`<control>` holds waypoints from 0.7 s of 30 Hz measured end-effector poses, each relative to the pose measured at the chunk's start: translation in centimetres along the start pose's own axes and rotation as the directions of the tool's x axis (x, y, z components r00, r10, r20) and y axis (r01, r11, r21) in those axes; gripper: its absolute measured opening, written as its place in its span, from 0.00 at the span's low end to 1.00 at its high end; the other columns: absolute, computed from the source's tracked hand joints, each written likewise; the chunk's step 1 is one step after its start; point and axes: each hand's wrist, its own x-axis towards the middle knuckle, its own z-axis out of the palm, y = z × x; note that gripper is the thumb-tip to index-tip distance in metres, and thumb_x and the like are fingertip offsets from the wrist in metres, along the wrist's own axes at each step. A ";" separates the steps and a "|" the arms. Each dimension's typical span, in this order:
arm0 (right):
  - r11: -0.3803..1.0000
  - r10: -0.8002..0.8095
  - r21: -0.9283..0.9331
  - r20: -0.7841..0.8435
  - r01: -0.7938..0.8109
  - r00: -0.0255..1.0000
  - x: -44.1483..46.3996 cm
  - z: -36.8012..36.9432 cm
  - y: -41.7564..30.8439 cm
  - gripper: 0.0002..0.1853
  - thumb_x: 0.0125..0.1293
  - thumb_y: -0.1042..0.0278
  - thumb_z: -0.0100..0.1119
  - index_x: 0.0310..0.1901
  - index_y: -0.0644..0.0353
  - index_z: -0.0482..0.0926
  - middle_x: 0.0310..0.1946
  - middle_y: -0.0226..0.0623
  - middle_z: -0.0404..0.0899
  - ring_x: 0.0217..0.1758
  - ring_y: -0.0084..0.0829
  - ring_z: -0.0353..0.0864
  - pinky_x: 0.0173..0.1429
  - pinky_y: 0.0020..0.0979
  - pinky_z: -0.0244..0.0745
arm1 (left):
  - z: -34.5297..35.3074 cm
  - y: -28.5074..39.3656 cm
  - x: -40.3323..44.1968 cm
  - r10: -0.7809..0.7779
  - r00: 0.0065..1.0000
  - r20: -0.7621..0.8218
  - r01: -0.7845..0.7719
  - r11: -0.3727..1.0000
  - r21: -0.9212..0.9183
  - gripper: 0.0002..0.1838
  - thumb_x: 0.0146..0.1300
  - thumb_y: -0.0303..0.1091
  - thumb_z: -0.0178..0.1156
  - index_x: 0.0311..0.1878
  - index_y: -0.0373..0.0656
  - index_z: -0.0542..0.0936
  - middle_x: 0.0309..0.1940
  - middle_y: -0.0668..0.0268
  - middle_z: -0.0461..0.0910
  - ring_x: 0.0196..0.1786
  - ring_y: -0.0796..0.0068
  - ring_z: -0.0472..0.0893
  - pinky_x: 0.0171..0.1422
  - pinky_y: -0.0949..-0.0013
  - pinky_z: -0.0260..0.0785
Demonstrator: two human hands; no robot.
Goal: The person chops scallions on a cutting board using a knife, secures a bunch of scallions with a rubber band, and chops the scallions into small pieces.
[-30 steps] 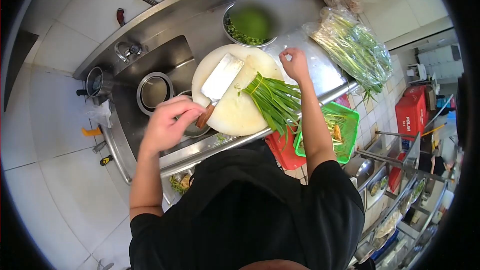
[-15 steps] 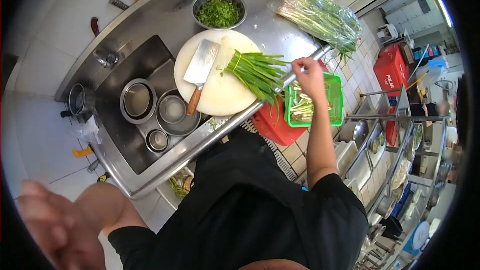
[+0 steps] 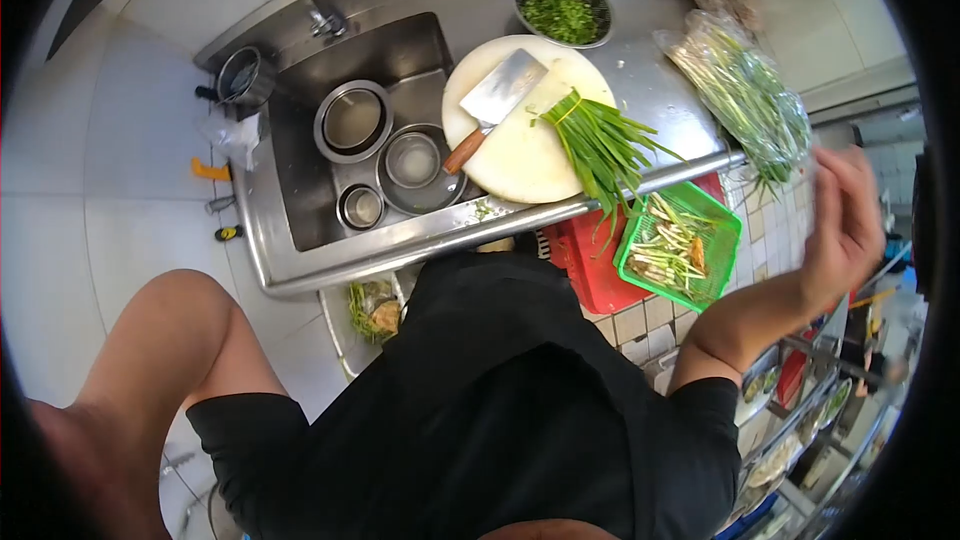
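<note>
My right hand [image 3: 845,230] is raised at the right, its fingers apart and a little blurred, with nothing seen in them. Nearest to it is a clear plastic bag of green onions [image 3: 745,95] on the steel counter. My left arm bends up at the lower left; the part of my left hand [image 3: 75,450] at the picture's edge is dark, its fingers hidden. On the round white cutting board [image 3: 530,165] lie a cleaver [image 3: 503,88] with a wooden handle and a banded bunch of green chives or scallion tops [image 3: 605,145], hanging over the counter edge.
A steel bowl of chopped greens [image 3: 562,12] stands behind the board. The sink [image 3: 300,195] holds several metal bowls. Below the counter, a green basket [image 3: 728,240] of white stalks rests by a red crate [image 3: 590,260]. Metal racks [image 3: 830,350] stand at the right.
My right hand has moved from beside the scallion tops out to the right and its fingers have spread. My left hand has shifted mostly out of the picture. The view has turned.
</note>
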 end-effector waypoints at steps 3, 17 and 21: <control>0.910 -0.408 0.079 0.009 0.406 0.913 1.9 -5.9 -1.0 0.11 0.68 0.73 0.59 0.49 0.68 0.82 0.47 0.49 0.82 0.49 0.35 0.81 0.61 0.35 0.75 | -0.5 2.5 0.6 -0.050 0.999 0.010 0.050 0.997 0.053 0.15 0.76 0.46 0.58 0.54 0.46 0.72 0.37 0.66 0.68 0.36 0.68 0.70 0.37 0.60 0.59; 0.539 -0.838 0.191 0.225 0.821 0.497 8.3 -4.3 -8.6 0.19 0.72 0.51 0.58 0.55 0.54 0.75 0.42 0.39 0.75 0.45 0.32 0.76 0.61 0.43 0.74 | -1.3 9.0 3.0 -0.207 0.978 0.010 0.198 0.950 0.243 0.13 0.74 0.45 0.61 0.48 0.47 0.72 0.35 0.68 0.68 0.33 0.69 0.70 0.35 0.60 0.60; 0.515 -0.847 0.111 0.217 0.850 0.485 8.4 -2.9 -7.6 0.19 0.71 0.52 0.59 0.55 0.54 0.76 0.42 0.39 0.75 0.45 0.31 0.76 0.61 0.43 0.74 | 0.9 10.0 -0.1 -0.211 0.972 -0.107 0.234 0.916 0.324 0.13 0.73 0.45 0.62 0.46 0.48 0.72 0.34 0.68 0.68 0.33 0.69 0.70 0.35 0.61 0.60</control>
